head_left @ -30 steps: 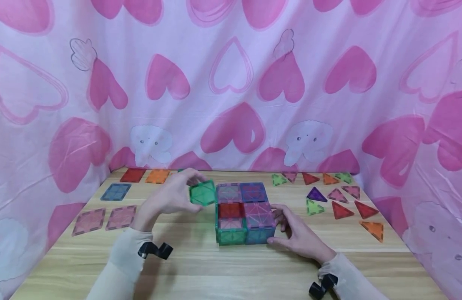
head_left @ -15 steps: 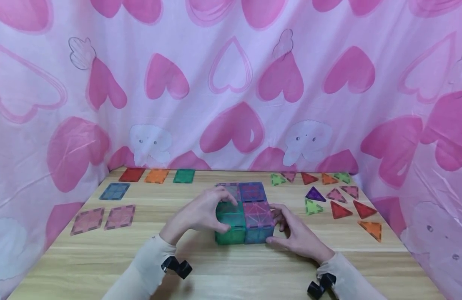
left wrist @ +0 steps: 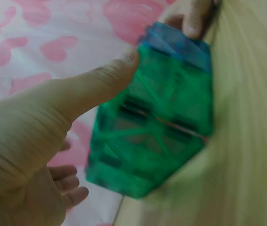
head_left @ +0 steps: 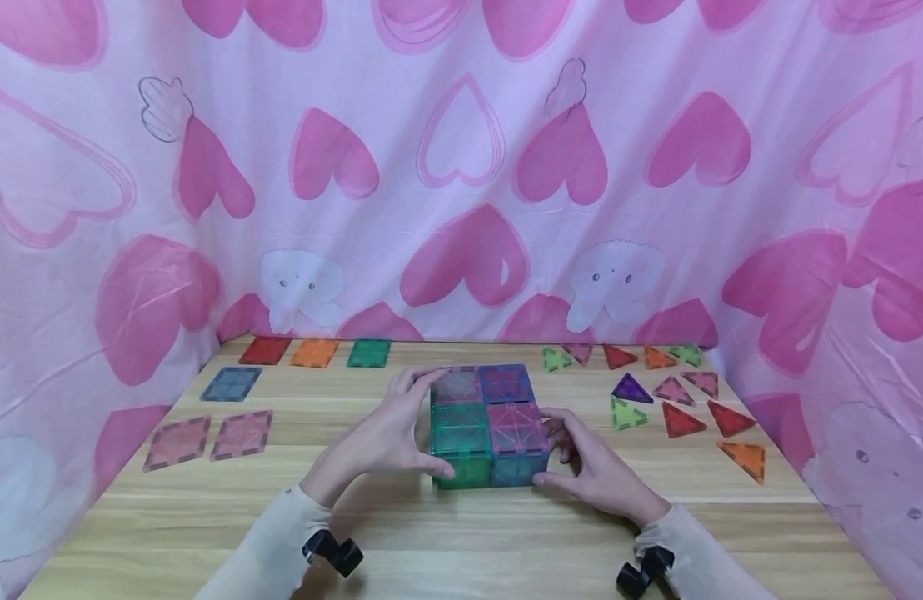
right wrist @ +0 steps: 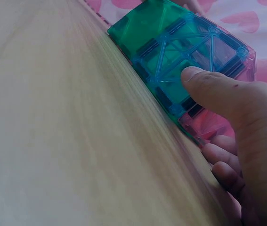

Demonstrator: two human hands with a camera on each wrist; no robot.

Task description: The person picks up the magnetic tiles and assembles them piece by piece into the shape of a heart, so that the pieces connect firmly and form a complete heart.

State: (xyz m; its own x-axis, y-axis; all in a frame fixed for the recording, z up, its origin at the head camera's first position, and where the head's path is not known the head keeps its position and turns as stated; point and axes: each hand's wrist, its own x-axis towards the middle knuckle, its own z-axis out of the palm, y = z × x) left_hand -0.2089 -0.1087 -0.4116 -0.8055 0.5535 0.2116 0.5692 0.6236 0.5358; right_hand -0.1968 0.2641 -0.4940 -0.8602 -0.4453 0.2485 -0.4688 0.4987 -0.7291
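A low block of clear magnetic tiles (head_left: 518, 427) stands mid-table, its top made of four-sided panels in green, pink and blue-purple. The green tile (head_left: 459, 427) lies flat on its front left quarter. My left hand (head_left: 382, 437) spans the block's left side, thumb at the green front face and fingers toward the back corner; the left wrist view is blurred. On the other side my right hand (head_left: 600, 467) holds the block, thumb (right wrist: 204, 84) on the blue front face and fingers curled along the right side.
Loose square tiles lie at left: red (head_left: 265, 351), orange (head_left: 315, 352), green (head_left: 369, 352), blue (head_left: 231, 383) and two pink, one being this pink tile (head_left: 241, 435). Several triangle tiles, such as this purple triangle (head_left: 631, 389), spread at right. A heart-patterned curtain (head_left: 461, 167) surrounds the table.
My left hand brought the green tile from the left onto the block's front left opening, let go of it and moved to the block's left side. My right hand stayed put.
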